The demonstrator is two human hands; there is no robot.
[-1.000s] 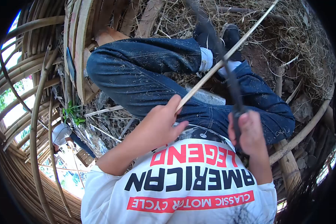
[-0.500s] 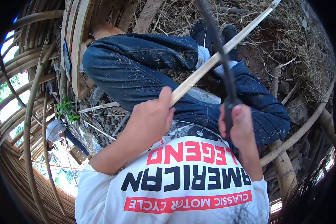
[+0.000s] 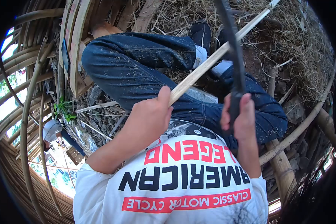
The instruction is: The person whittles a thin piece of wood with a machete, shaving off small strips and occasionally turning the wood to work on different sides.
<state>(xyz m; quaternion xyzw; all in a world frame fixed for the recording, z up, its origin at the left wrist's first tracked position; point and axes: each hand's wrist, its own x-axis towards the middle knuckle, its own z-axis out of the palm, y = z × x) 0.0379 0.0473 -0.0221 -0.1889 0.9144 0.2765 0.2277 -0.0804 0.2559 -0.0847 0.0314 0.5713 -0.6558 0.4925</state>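
A long pale strip of split bamboo (image 3: 201,72) runs up and to the right from my left hand (image 3: 150,116), whose fingers are wrapped round its lower end. My right hand (image 3: 239,114) grips the dark handle of a long blade (image 3: 233,48), which points upward. The blade passes in front of the strip, near its upper half; whether they touch is unclear. Both hands are above my lap, over my dark, dusty jeans (image 3: 138,78).
Dry shavings (image 3: 295,56) lie thick on the ground at the upper right. Curved bamboo poles (image 3: 30,112) stand at the left, and another pole (image 3: 298,138) at the right. Beyond the left poles, another person (image 3: 52,130) bends forward. Split boards (image 3: 76,48) stand at the upper left.
My right hand and the blade have shifted slightly right, with the handle a little higher. My left hand and the strip have barely moved.
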